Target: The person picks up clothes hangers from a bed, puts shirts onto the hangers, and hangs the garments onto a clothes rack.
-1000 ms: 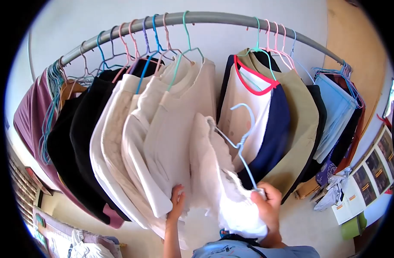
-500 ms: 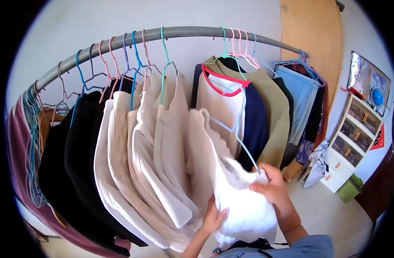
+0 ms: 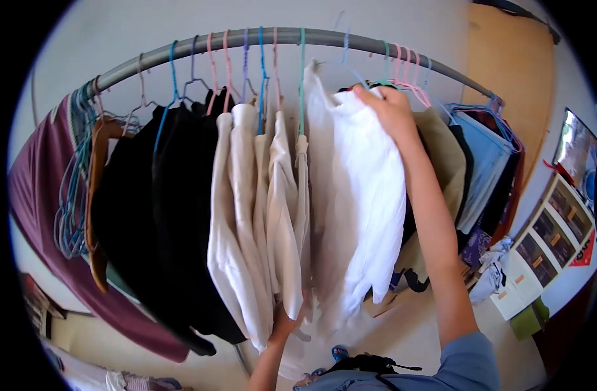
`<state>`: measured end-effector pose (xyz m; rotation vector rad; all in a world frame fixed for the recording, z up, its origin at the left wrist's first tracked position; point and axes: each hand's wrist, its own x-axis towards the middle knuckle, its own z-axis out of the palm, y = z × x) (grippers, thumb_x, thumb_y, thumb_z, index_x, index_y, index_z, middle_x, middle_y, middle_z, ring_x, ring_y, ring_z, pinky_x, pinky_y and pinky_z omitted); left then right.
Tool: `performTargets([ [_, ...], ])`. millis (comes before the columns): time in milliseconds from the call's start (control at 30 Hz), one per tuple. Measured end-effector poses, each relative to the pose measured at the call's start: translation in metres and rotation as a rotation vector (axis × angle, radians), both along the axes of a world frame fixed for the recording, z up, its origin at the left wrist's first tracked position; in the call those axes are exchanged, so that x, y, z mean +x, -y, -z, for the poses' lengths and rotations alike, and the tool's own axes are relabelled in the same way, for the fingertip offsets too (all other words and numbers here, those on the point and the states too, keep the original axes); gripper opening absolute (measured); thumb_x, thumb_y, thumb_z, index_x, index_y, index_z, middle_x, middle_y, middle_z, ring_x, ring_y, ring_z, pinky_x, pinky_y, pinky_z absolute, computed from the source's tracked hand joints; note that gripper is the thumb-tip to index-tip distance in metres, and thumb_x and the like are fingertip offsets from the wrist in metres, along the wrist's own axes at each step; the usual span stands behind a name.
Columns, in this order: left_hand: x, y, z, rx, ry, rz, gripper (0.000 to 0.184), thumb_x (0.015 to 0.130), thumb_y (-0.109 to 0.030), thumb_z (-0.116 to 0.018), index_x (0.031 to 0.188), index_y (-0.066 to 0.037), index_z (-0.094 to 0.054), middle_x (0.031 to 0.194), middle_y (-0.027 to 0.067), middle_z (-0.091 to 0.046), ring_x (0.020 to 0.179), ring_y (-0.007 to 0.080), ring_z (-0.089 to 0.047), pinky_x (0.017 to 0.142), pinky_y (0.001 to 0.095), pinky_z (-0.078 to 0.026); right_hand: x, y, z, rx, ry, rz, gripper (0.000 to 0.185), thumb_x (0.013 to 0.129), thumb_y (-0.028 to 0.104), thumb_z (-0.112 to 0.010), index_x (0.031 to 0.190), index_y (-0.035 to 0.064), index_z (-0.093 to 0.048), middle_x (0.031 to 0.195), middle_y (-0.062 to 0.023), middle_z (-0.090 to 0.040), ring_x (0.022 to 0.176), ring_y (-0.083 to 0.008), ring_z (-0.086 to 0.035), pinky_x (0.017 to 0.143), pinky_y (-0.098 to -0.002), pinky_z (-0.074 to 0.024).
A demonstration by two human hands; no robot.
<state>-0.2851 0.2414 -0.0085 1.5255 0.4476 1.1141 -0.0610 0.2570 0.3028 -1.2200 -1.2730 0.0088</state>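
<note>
My right hand [image 3: 388, 107] is raised just below the rail, closed on the shoulder of a white garment [image 3: 367, 189] and its light blue hanger [image 3: 346, 49]. The hanger's hook is at the height of the grey rail [image 3: 318, 38]; whether it rests on the rail I cannot tell. Low in the middle, my left hand [image 3: 289, 322] is at the bottom of the cream garments [image 3: 285, 221], its fingers mostly hidden by the cloth. These cream garments hang close together, left of the white one.
Black garments [image 3: 181, 169] and a purple cloth [image 3: 44, 169] hang at the left. An olive garment [image 3: 438, 156] and light blue clothing [image 3: 481, 156] hang at the right. Beyond stand a white cabinet [image 3: 517, 293] and a green bin [image 3: 530, 319].
My right hand has risen with the white garment and its hanger to rail height. My left hand has moved left, from the white garment to the cream garments' lower ends.
</note>
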Motion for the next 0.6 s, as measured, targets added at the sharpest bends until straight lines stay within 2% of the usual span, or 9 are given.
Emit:
performTargets([
  [67,-0.01,0.002,0.003,0.121,-0.136,-0.192,0.029,0.075,-0.011,-0.052,0.103,-0.003,-0.047,0.099,0.0111,-0.05,0.093,0.0166,-0.047,0.078,0.0262,-0.038,0.001,-0.019,-0.001,0.075,-0.141,-0.079,0.028,0.067,0.023,-0.063,0.06,-0.0034,-0.055,0.055,-0.0064,-0.055,0.043,-0.0108,-0.048,0.043,-0.0243,-0.0373],
  [200,-0.022,0.007,0.028,0.149,-0.181,-0.287,0.028,0.078,-0.013,-0.05,0.103,-0.003,-0.048,0.097,0.0087,-0.052,0.092,0.0167,-0.048,0.079,0.0251,-0.037,0.002,-0.053,0.03,0.04,0.078,0.087,0.035,0.065,0.031,-0.062,0.061,-0.0032,-0.054,0.054,-0.0123,-0.054,0.048,-0.0193,-0.051,0.047,-0.0303,-0.0384],
  [267,-0.027,0.023,0.022,-0.204,-0.313,-0.055,0.029,0.08,-0.019,-0.047,0.104,-0.002,-0.047,0.1,0.0088,-0.052,0.095,0.0181,-0.047,0.083,0.0258,-0.034,0.006,-0.058,0.047,0.055,0.177,0.141,0.041,0.066,0.037,-0.059,0.059,-0.0022,-0.052,0.055,-0.0149,-0.052,0.052,-0.0247,-0.051,0.05,-0.0337,-0.0382],
  [333,-0.03,0.037,0.031,-0.076,-0.306,-0.067,0.032,0.081,-0.025,-0.045,0.103,-0.001,-0.047,0.101,0.0086,-0.051,0.095,0.0185,-0.047,0.084,0.0266,-0.033,0.0,-0.037,0.045,-0.016,0.336,0.327,0.044,0.068,0.043,-0.056,0.06,-0.0004,-0.051,0.056,-0.0156,-0.052,0.054,-0.0268,-0.051,0.051,-0.0352,-0.038],
  [400,-0.031,0.06,0.072,-0.388,-0.22,-0.025,0.034,0.081,-0.028,-0.045,0.102,0.0,-0.047,0.101,0.0095,-0.051,0.095,0.0198,-0.047,0.083,0.0289,-0.035,-0.003,-0.017,0.047,0.067,0.373,0.317,0.043,0.071,0.043,-0.053,0.062,0.0015,-0.051,0.057,-0.0144,-0.052,0.055,-0.0257,-0.052,0.051,-0.0345,-0.038],
  [467,-0.032,0.093,0.102,-0.023,-0.765,-0.27,0.042,0.076,-0.036,-0.049,0.104,-0.004,-0.047,0.098,0.0149,-0.051,0.092,0.0283,-0.049,0.081,0.0348,-0.037,-0.027,0.029,0.048,0.259,0.373,0.276,0.037,0.077,0.038,-0.049,0.08,0.0011,-0.054,0.073,-0.0115,-0.057,0.066,-0.0199,-0.055,0.061,-0.0284,-0.0418],
  [500,-0.029,0.113,0.102,-0.013,-0.973,-0.217,0.044,0.075,-0.039,-0.048,0.104,-0.005,-0.047,0.099,0.0157,-0.051,0.092,0.0295,-0.048,0.081,0.0354,-0.037,-0.027,0.049,0.056,0.236,0.226,-0.049,0.036,0.078,0.033,-0.048,0.087,-0.0017,-0.052,0.084,-0.0103,-0.056,0.075,-0.016,-0.053,0.067,-0.0268,-0.0413],
  [533,-0.025,0.13,0.1,-0.024,-1.17,-0.156,0.047,0.074,-0.042,-0.047,0.105,-0.007,-0.047,0.099,0.0165,-0.05,0.092,0.0307,-0.048,0.081,0.0359,-0.037,-0.048,0.077,0.066,0.224,0.333,0.011,0.03,0.079,0.024,-0.04,0.088,-0.0018,-0.05,0.085,-0.0093,-0.053,0.08,-0.0165,-0.05,0.074,-0.0266,-0.038],
  [600,-0.01,0.165,0.114,-0.268,-1.063,-0.112,0.046,0.075,-0.042,-0.045,0.105,-0.007,-0.046,0.1,0.0174,-0.05,0.091,0.0328,-0.049,0.079,0.0392,-0.038,-0.075,0.131,0.124,-0.258,1.279,0.671,0.022,0.078,0.014,-0.041,0.093,-0.0005,-0.049,0.085,-0.0082,-0.053,0.078,-0.0151,-0.051,0.072,-0.0239,-0.0383],
])
